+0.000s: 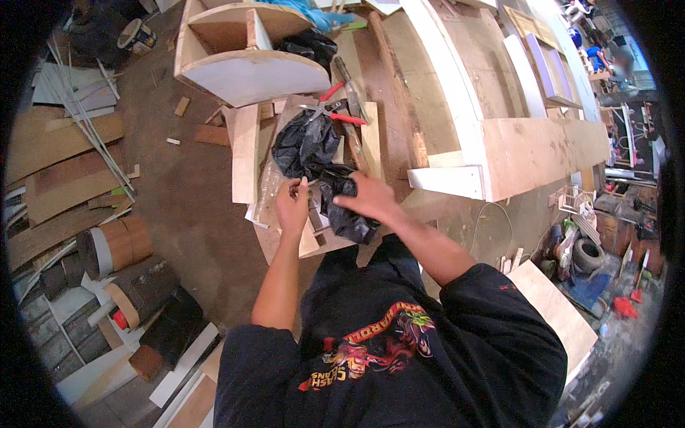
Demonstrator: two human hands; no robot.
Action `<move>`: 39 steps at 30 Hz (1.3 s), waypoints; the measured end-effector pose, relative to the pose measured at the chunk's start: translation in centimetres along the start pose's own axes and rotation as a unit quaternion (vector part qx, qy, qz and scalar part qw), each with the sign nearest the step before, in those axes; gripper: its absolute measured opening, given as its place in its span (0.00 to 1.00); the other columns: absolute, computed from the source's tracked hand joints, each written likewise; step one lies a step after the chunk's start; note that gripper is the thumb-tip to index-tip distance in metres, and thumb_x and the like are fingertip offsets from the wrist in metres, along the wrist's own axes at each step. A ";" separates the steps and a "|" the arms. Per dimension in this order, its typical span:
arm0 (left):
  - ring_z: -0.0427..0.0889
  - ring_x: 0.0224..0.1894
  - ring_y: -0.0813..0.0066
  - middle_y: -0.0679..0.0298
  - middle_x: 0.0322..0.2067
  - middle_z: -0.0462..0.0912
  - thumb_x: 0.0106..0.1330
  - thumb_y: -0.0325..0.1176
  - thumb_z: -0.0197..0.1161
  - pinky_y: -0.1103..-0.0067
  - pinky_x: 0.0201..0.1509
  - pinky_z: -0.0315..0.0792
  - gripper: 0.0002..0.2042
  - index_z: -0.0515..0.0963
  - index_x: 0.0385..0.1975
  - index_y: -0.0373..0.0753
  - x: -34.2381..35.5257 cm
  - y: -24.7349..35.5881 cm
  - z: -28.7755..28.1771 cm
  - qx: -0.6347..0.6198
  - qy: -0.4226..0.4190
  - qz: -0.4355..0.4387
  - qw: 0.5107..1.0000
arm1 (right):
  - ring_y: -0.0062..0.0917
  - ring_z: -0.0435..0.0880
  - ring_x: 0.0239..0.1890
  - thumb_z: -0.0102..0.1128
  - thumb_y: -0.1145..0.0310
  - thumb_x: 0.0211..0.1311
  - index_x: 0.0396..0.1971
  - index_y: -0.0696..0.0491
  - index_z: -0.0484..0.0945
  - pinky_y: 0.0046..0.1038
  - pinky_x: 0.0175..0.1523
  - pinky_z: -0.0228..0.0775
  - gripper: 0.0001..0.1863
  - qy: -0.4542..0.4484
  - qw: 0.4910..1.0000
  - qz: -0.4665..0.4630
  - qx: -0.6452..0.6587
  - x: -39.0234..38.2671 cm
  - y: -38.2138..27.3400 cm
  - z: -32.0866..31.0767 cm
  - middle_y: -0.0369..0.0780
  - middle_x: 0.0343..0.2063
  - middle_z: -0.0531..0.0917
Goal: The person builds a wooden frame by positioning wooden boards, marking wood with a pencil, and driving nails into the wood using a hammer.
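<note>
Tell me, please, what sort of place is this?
Probably a woodworking shop: loose boards lie at the left, a wooden unit with a curved front stands ahead, and a red-handled tool lies near a hammer.

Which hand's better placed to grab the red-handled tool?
Probably the right hand: nearer the red-handled tool, on its handle side, though touching black plastic. The left hand is farther, toward the blades.
</note>
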State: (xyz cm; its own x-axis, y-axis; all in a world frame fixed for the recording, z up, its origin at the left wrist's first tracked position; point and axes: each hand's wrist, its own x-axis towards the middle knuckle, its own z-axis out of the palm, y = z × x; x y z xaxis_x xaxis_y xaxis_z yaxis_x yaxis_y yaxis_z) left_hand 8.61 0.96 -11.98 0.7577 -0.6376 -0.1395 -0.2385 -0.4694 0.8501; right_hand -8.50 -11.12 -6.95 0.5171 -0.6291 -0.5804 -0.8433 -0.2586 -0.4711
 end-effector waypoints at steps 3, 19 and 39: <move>0.80 0.29 0.72 0.58 0.27 0.84 0.69 0.39 0.66 0.75 0.38 0.74 0.15 0.82 0.40 0.29 -2.5 -2.8 0.6 -0.012 -0.058 -0.049 0.997 | 0.55 0.81 0.51 0.71 0.51 0.53 0.64 0.56 0.65 0.48 0.54 0.78 0.42 0.004 0.997 -0.069 -0.028 -1.8 -0.5 4.7 0.59 0.53 0.76; 0.82 0.29 0.75 0.59 0.29 0.86 0.71 0.33 0.62 0.76 0.36 0.75 0.11 0.83 0.40 0.30 -1.9 -4.6 -0.1 -0.086 -0.044 -0.067 0.993 | 0.16 0.76 0.26 0.60 0.76 0.52 0.28 0.61 0.82 0.23 0.32 0.68 0.06 0.175 0.768 -0.114 0.605 4.4 2.5 -3.9 0.32 0.24 0.81; 0.84 0.46 0.56 0.53 0.38 0.88 0.61 0.36 0.57 0.63 0.55 0.70 0.12 0.87 0.32 0.40 -7.3 1.3 8.0 0.477 -0.315 0.201 0.795 | 0.53 0.79 0.52 0.67 0.55 0.60 0.60 0.59 0.70 0.49 0.56 0.71 0.34 0.353 0.905 -0.089 0.221 -2.1 5.1 -0.1 0.58 0.48 0.79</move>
State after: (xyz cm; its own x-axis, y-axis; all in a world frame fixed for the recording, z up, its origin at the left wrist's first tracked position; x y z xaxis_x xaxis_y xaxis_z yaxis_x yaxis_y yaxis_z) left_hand -2.10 0.16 -13.90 0.1202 -0.8918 -0.4362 -0.9649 -0.2083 0.1599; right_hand -13.91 -11.14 -8.06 0.2848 -0.9582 0.0268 -0.5346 -0.1820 -0.8253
